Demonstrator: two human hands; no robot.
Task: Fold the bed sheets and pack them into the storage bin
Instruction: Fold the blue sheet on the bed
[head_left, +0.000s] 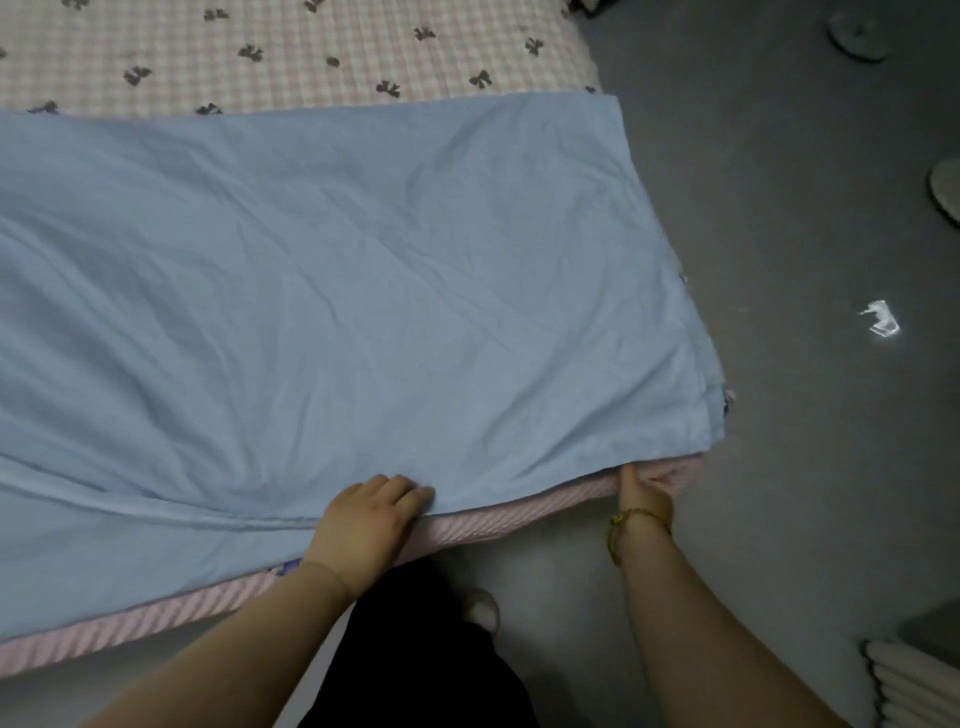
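A light blue bed sheet (337, 291) lies folded in a long wrinkled band across the bed, its right end reaching the bed's right edge. My left hand (371, 512) rests on the sheet's near edge, fingers bent over the hem. My right hand (641, 491), with a gold bracelet on the wrist, is at the near right corner, thumb up against the sheet's edge and fingers curled around the pink striped mattress edge (530, 512) below it. No storage bin is in view.
A pink checked cover with dark bow prints (291, 52) spreads over the far part of the bed. Grey floor (779, 208) lies to the right, with a scrap of clear wrapper (881, 318), a slipper (946, 189) and a white ribbed object (911, 680) at the bottom right.
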